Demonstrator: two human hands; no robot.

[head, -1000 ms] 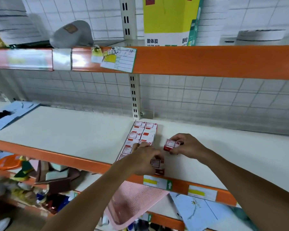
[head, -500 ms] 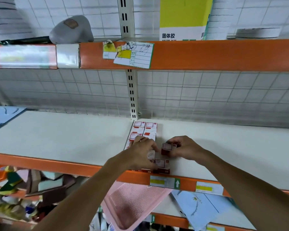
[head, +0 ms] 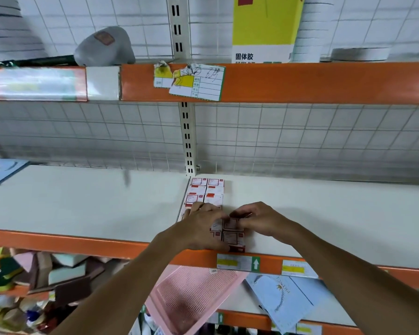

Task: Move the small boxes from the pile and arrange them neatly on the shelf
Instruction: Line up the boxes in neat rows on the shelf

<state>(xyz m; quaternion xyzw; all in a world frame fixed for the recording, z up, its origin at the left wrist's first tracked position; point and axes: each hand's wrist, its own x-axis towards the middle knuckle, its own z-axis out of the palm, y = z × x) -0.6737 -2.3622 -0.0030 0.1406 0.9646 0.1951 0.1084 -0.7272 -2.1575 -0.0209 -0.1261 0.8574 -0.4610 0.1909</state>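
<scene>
Small red-and-white boxes (head: 207, 189) lie in a two-wide row on the white shelf (head: 82, 201), running from the back mesh toward the orange front edge. My left hand (head: 201, 228) lies over the front of the row, fingers on top and thumb along the front face of the front boxes (head: 217, 232). My right hand (head: 259, 220) pinches one small box (head: 230, 223) and holds it against the right side of the row, just behind another box (head: 231, 239) at the shelf edge.
An upright post (head: 188, 141) and wire mesh back the shelf. The upper orange shelf (head: 300, 81) carries a yellow carton (head: 266, 27) and a grey cap (head: 104, 47). Below are a pink basket (head: 191, 296), blue sheets (head: 281, 296) and sponges (head: 34, 274).
My right hand carried its small box left and forward, down against the row behind the front box. My left hand stayed on the row's front boxes. The view tilted upward.
</scene>
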